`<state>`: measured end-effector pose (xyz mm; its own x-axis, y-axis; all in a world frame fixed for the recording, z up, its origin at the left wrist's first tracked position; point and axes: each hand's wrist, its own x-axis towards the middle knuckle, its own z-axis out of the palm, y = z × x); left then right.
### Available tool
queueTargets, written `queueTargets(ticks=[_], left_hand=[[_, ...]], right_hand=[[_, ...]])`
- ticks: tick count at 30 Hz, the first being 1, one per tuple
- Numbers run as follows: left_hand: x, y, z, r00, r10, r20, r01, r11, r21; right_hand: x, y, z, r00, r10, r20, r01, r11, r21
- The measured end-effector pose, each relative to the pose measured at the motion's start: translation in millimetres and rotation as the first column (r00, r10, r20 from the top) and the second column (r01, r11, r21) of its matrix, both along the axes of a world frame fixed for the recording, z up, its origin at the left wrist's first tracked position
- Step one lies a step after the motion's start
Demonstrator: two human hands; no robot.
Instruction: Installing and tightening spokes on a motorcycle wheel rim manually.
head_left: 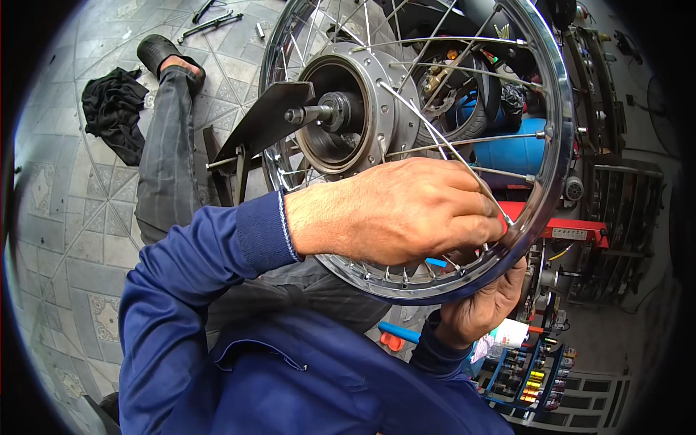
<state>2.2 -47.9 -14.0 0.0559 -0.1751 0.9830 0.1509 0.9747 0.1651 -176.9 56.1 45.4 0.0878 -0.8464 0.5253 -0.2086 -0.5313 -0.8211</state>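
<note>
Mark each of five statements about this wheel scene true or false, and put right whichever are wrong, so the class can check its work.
1. The left hand has its fingers close to the inner, spoked side of the rim. True.
2. The right hand is higher in the picture than the left hand. False: it is lower, by the rim's outer side.
3. Metal spokes run between the hub and the rim. True.
4. The person's sleeves are bright yellow. False: they are dark blue.
5. The black cloth hangs from the rim. False: it lies on the tiled floor.
</note>
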Motion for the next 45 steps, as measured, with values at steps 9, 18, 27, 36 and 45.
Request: queueTargets(ticks=[9, 18, 27, 36, 45], left_hand=[[2.5, -3.2, 6.4, 0.986, 0.034, 0.161, -0.019, 0.995, -0.096], [5.1, 60.7, -14.4, 0.964, 0.218, -0.152, -0.151, 0.919, 0.364], [-11.0, 115.9, -26.4, 0.839, -0.334, -0.43, 0.43, -0.079, 0.899], [-21.3, 113.8, -47.5, 0.945, -0.266, -0.191, 0.174, -0.09, 0.981], [-19.5, 109.3, -17.0, 0.941, -0.311, 0.13, -0.138, -0.002, 0.99]], right_hand=[[-3.0, -2.7, -1.9, 0.998, -0.051, 0.037, 0.052, 0.998, -0.029], [-19.0, 2.3, -17.0, 0.998, 0.031, 0.062, -0.034, 0.998, 0.054], [-41.2, 35.9, -83.2, 0.998, 0.029, 0.047, -0.042, 0.954, 0.298], [-38.3, 38.0, -131.7, 0.977, 0.076, -0.197, -0.036, 0.979, 0.201], [-29.5, 29.9, -111.2, 0.98, 0.006, -0.198, 0.013, 0.995, 0.095]])
